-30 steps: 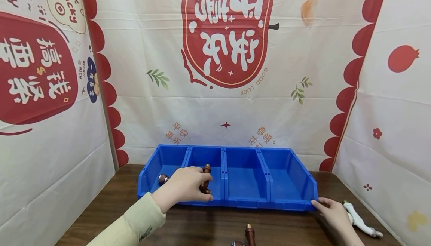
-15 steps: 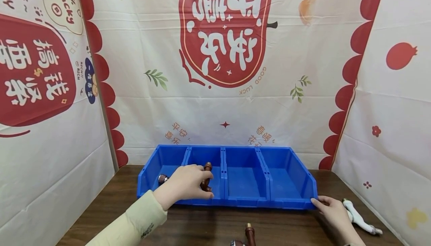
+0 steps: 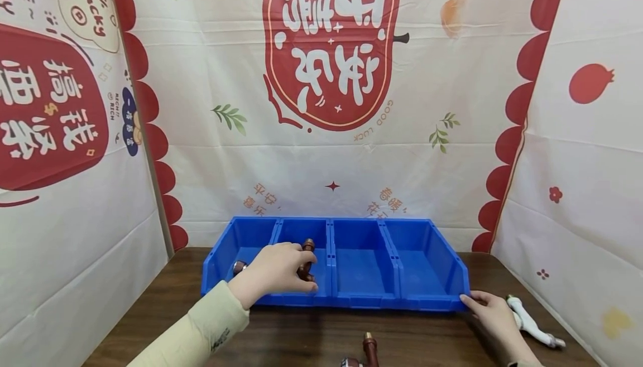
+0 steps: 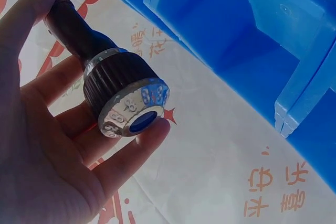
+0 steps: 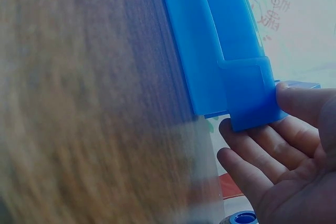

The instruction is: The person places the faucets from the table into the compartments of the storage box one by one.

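My left hand [image 3: 276, 269] holds a dark brown fitting [image 4: 121, 80] over the second compartment of the blue bin row [image 3: 366, 302]. The fitting has a narrow stem, a ribbed collar and a silver end ring with raised marks. In the left wrist view my thumb touches the stem end, and a fingertip supports the ring end. My right hand [image 3: 494, 317] pinches the bin row's front right corner, thumb on one side and fingers beneath. Another brown fitting [image 3: 239, 267] lies in the leftmost compartment, partly hidden by my left hand.
One more brown fitting [image 3: 370, 350] with a brass tip lies on the wooden table [image 3: 301, 333], cut off by the frame's bottom. A white curved fitting [image 3: 532, 322] lies beyond my right hand. Printed cloth [image 3: 321, 160] hangs behind and at both sides.
The head view has shifted slightly, so the scene sits a little further left. Both hands keep their holds, and the brown fitting stays over the second compartment.
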`<state>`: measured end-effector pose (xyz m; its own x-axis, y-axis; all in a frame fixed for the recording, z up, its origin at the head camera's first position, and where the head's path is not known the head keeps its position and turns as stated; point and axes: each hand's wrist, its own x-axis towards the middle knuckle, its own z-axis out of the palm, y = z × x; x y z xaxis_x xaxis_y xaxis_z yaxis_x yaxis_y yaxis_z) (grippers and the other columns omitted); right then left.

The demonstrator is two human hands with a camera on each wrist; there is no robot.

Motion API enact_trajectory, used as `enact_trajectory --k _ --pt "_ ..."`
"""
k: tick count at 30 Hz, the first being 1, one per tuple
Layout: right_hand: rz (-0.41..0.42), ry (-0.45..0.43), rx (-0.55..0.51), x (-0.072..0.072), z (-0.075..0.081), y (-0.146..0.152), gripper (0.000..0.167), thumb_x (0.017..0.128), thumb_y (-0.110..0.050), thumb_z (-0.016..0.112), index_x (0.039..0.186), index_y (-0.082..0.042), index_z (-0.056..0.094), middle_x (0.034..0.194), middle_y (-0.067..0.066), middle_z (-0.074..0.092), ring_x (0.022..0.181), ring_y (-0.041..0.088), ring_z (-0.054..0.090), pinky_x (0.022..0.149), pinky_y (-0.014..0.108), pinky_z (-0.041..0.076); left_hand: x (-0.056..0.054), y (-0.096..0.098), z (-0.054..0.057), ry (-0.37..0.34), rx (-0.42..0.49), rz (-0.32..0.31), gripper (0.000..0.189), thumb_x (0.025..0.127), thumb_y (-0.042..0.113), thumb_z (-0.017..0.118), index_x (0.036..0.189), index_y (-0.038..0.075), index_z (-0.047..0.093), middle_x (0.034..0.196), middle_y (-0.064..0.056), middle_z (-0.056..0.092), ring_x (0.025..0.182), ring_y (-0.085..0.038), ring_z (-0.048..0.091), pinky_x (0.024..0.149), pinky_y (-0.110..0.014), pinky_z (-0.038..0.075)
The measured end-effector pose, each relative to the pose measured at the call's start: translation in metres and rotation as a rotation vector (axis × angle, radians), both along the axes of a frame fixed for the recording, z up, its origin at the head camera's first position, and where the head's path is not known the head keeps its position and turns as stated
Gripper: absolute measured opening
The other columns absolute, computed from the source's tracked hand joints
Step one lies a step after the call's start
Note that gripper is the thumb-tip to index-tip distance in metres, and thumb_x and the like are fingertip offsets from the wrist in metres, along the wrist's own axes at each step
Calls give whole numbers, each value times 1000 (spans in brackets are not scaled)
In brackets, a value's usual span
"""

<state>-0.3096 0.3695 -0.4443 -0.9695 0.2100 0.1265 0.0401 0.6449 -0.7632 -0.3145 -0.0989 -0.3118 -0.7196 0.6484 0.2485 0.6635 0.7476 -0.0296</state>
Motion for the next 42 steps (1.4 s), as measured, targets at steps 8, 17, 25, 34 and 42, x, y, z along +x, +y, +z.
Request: enact_trajectory --k 8,17,25,34,42 --pt "3 13 -10 -2 -2 -1 53 96 -29 60 117 20 56 103 25 67 80 20 67 63 25 52 -4 -2 0 3 -3 4 45 79 61 69 110 29 68 77 14 52 70 -6 47 56 -26 43" --pt "-13 1 -12 2 -4 1 55 95 -29 60 118 20 55 100 23 69 80 20 67 62 25 52 -6 -2 -2 15 -15 2 46 79 61 69 111 28 68 78 14 53 70 -6 48 57 -26 44" --pt "0 2 -8 2 -4 2 53 97 -28 59 118 20 55 106 27 66 82 21 67 64 26 52 -9 -4 -8 4 -8 15 47 78 62 69 111 28 68 81 13 56 73 -6 50 59 -27 46" --pt "2 -1 15 0 -1 1 52 97 -28 59 118 19 56 107 28 65 80 20 66 65 28 51 -8 -2 -8 -4 5 19 47 78 61 69 112 28 69 82 13 57 73 -7 51 61 -29 48" --pt "-5 -2 25 -1 0 3 54 97 -31 59 118 18 56 106 29 65 79 20 66 65 30 51 -11 0 -7 -10 17 26 46 78 60 71 111 28 69 82 12 58 73 -7 50 61 -29 47"
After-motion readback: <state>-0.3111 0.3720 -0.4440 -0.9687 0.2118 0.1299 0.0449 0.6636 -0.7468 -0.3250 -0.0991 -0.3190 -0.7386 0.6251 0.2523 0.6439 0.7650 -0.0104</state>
